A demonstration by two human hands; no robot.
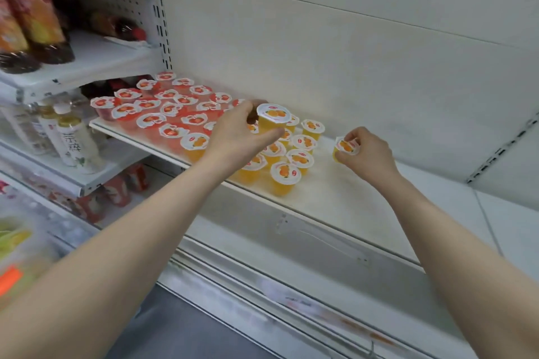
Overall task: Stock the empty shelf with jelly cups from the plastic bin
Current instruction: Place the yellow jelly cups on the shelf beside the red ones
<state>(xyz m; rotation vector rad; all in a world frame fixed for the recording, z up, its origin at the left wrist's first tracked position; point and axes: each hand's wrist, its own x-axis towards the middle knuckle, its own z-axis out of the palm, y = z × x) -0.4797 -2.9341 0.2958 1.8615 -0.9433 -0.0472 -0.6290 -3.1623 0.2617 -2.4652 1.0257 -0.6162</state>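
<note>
Jelly cups with orange-fruit lids (291,160) sit bunched mid-shelf on the white metal shelf (335,195), right next to the red-lidded batch (163,102). The person's left hand (236,137) pinches one upright yellow cup (272,119) over the bunch. Their right hand (367,151) grips a tilted cup (345,147) just right of it. Bare shelf lies rightward, so the right hand's probably closest to a free spot.

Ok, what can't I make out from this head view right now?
Head view:
- Orange cups: some hidden behind the left hand, so no count.
- Lid print: too small to read.
- Lower-left corner: blurred; contents unidentifiable.
- Shelf: right end cut off by the frame edge.
</note>
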